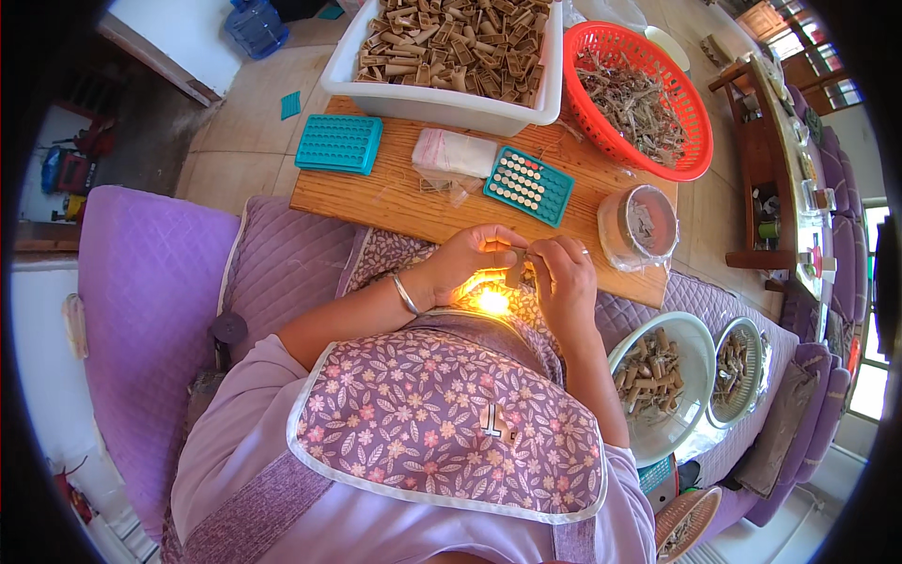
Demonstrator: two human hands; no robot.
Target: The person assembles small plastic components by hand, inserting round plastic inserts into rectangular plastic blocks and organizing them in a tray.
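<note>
Left grip (pixel 473 266) and right grip (pixel 564 280) pinch small brown piece (pixel 514 272); teal tray (pixel 555 196) beyond them on wooden desk (pixel 390 199).

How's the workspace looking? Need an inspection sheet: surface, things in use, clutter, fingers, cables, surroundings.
Surface: wooden table, bare grain showing between items.
Things in use: small brown piece held near a bright light; white bin of brown parts; teal tray partly filled with small discs.
Clutter: white cloth beside that tray; stacked teal trays; red basket of dry scraps; round tub.
Fingers: left fingers pinch the small brown piece; right fingers close by, grip partly hidden.
Cables: nothing seen clearly.
Surroundings: pale green basin at right; purple quilted cover at left; blue water jug and tiled floor beyond.
</note>
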